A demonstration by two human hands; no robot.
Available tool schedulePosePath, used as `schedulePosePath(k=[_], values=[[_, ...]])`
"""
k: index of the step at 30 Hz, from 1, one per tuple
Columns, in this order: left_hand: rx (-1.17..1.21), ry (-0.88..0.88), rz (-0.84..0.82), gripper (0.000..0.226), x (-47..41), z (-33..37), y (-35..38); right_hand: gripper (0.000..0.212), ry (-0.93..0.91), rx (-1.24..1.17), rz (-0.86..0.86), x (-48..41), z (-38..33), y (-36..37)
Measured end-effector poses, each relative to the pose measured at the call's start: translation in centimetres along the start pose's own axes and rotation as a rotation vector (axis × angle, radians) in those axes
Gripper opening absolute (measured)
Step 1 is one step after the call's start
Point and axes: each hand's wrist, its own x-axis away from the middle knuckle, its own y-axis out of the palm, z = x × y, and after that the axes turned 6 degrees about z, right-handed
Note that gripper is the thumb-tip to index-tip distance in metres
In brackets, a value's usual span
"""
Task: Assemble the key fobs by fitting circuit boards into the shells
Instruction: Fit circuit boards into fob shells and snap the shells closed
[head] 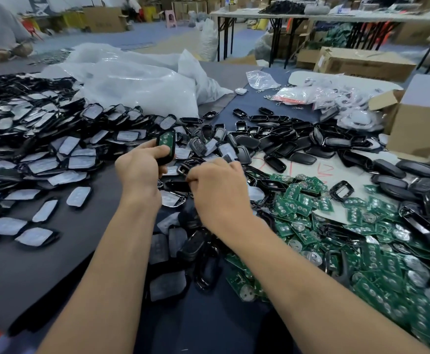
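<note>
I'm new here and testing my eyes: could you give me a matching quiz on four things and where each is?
1 loose circuit boards
2 shell with a board
3 white plastic bag
4 cardboard box

A gripped in the left hand
B far right edge
C heaped, near right
D far side, left of centre

Pairs: 1-C, 2-A, 3-D, 4-B

Glossy black plastic shells (298,146), green circuit boards (377,254), crinkled clear plastic bags (137,80).
</note>
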Motion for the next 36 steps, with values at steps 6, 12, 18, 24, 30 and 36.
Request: schedulePosePath(k=[6, 12, 18, 24, 30, 36], values=[[-0.163, -0.213, -0.68, 0.016, 4.4, -0.7, 2.0, 0.023, 0.236, -0.441, 0.157, 5.3, 6.2, -7.7], [-0.292, -0.232, -0.962, 0.014, 8.6, -1.9, 2.9, 0.022, 0.843, -0.996, 0.123, 7.9, 9.5, -11.0], [-0.307, -0.2, -1.008, 0.016, 10.7, -2.9, 3.8, 0.027, 0.981, -1.123, 0.129, 8.5, 10.9, -11.0], [-0.233, -0.118, -0.908, 0.016, 11.5, -4.3, 4.8, 0.026, 1.055, -1.327, 0.15, 8.9, 11.3, -10.5], [-0.231, -0.108, -0.849, 0.017, 12.1, -3.9, 6.4, 0.017, 1.117, -1.399, 0.238, 8.8, 11.8, -10.9], [-0.237, -0.114, -0.882, 0.024, 13.7, -5.3, 6.6, 0.027, 1.011, -1.195, 0.346, 9.5, 13.5, -10.9]])
